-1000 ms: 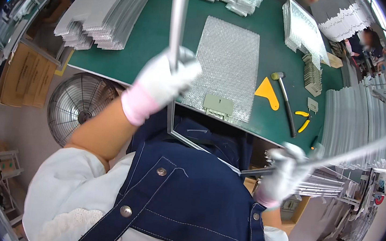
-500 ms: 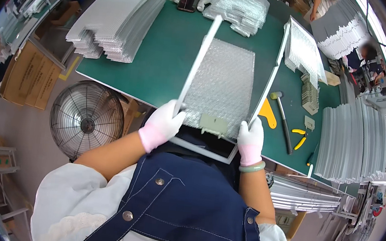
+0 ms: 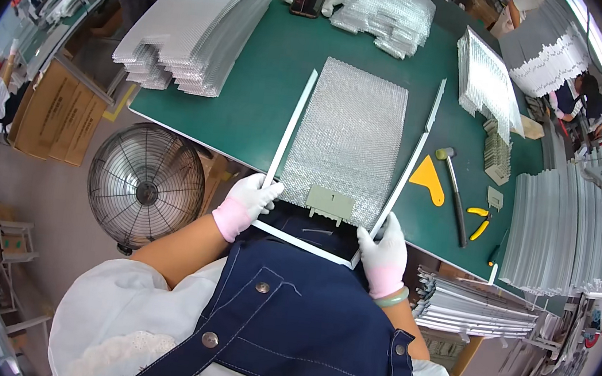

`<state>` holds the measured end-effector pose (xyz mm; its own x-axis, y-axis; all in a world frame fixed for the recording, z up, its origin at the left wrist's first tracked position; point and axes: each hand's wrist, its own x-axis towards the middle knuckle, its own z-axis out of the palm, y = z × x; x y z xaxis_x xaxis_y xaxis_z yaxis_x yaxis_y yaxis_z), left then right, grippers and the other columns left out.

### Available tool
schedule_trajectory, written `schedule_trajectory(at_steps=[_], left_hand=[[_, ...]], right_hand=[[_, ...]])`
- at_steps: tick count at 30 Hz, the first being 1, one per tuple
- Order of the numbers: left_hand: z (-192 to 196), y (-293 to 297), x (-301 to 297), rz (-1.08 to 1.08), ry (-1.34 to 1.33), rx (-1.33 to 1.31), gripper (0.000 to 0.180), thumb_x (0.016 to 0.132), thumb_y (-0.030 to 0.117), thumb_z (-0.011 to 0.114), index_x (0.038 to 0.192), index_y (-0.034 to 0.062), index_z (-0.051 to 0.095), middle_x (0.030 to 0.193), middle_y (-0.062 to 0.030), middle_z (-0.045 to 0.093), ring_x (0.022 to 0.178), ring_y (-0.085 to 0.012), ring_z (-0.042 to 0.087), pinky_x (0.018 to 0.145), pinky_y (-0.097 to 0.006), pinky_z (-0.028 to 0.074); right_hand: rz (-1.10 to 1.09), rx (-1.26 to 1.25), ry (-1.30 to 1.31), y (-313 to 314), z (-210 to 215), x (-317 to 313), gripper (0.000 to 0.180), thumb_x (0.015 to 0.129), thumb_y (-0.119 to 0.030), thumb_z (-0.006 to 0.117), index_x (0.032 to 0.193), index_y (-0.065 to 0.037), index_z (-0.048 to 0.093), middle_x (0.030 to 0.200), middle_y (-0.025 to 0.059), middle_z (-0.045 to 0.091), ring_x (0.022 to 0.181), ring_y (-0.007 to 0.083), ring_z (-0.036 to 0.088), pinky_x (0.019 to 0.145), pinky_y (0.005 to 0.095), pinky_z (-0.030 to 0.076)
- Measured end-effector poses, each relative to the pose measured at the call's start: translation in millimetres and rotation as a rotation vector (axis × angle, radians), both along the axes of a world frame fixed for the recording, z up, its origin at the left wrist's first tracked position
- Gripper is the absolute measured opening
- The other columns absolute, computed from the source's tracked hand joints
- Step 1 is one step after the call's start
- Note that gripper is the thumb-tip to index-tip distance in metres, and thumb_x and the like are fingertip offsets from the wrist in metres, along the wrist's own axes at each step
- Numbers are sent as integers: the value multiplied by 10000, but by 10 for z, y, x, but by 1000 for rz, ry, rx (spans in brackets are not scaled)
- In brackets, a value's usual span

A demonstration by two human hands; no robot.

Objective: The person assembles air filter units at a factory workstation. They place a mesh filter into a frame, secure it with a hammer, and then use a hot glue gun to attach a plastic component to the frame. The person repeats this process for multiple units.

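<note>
A white three-sided metal frame (image 3: pixel 288 134) lies around a silvery metal mesh panel (image 3: pixel 349 134), its crossbar nearest my apron. My left hand (image 3: pixel 246 203), in a white glove with a pink cuff, is closed around the frame's left bar. My right hand (image 3: pixel 384 254), gloved the same way, grips the right bar near its lower corner. Gaps show between the panel and both side bars. At the panel's near edge sits a grey-green plastic piece (image 3: pixel 329 203) with small prongs, overhanging the table edge.
Right of the frame lie a yellow scraper (image 3: pixel 428 181), a mallet (image 3: pixel 454 200) and yellow-handled pliers (image 3: pixel 478 223). Mesh panels are stacked at the far left (image 3: pixel 193 26) and far right (image 3: pixel 490 79). Bubble-wrapped pieces (image 3: pixel 387 13) lie behind. A floor fan (image 3: pixel 145 190) stands left of the table (image 3: pixel 253 87).
Both hands have brought the frame down and toward me. Its far ends, raised and tilted before, now lie lower beside the panel. The whole view has shifted slightly.
</note>
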<state>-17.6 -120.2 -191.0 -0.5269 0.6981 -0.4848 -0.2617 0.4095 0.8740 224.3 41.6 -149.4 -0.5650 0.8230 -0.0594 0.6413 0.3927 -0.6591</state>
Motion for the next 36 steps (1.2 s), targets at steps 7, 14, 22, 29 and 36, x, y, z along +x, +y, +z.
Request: schedule_trajectory(at_steps=[7,14,22,29,36], left_hand=[[48,5,-112,-328,86,37,320,1015,363,552,997,45,574,813,-52,616,701,-130,605,580,-296,506],[-100,0,-194,-333,-84,100,361,997,293,577,1157,-30,597,1010,-83,632,830,-152,624,769,-326,542],[-223,-85,-7,-228,-162,183,274,971,267,641,1091,22,627,925,-35,624,771,-126,605,717,-294,532],[-356,14,-90,-318,-185,155,309,973,271,624,1154,22,602,1003,-45,624,851,-123,620,784,-302,548],[-468,33,-82,-302,-246,255,251,943,246,627,1027,10,650,909,-86,678,748,-173,667,651,-350,554]], right_hand=[[-302,-526,501,-73,-197,86,559,904,1,619,1413,50,395,921,114,654,693,149,666,583,261,543],[-347,-572,539,-13,-175,75,398,913,-19,601,1268,95,459,798,122,634,642,173,653,559,284,535],[-250,-881,521,-86,249,114,155,944,-147,631,959,5,604,775,102,649,665,185,612,617,301,499],[-231,-920,459,30,120,160,127,956,-146,608,983,-24,581,764,94,618,643,187,568,564,330,469],[-142,-893,321,53,305,195,191,947,-219,668,983,-44,599,779,90,633,680,203,592,637,350,494]])
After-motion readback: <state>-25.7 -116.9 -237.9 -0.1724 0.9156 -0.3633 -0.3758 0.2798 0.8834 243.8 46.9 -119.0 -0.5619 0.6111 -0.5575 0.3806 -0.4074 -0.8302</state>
